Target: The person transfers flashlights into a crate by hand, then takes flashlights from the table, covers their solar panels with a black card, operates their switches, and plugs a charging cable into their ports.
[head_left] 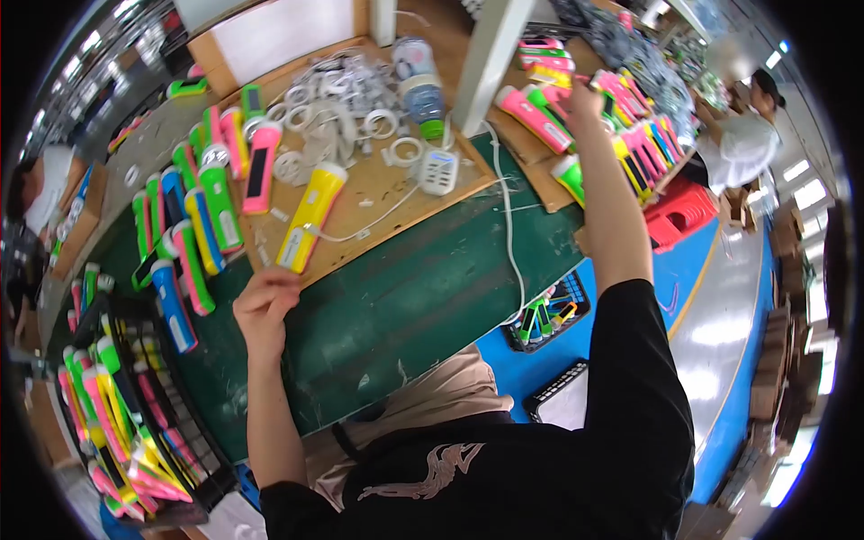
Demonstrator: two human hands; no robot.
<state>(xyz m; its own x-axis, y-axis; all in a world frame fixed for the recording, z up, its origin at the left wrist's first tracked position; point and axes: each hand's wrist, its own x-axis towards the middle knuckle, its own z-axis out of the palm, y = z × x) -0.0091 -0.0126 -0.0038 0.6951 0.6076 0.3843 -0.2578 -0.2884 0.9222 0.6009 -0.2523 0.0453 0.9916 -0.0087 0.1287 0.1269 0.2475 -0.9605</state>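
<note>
Left hand [265, 310], fingers curled in, sits right beside the tail of the yellow flashlight [310, 220] on the wooden board [382, 211]; whether it's pinching anything, I can't tell! Right hand [585, 106] is out among the piled flashlights [646, 155], its grip too small to read.

Bright light fills a workshop, laying white glare across the glossy walkway [720, 331] at right.

Light strips [91, 40] at upper left and pale panels [808, 194] at far right burn out to white, while the green workbench [396, 310] is evenly lit. Fisheye distortion bends and softens the stacked cartons [771, 369] near the rim, the corners fall to black, and the black shirt [540, 468] shows little detail.
</note>
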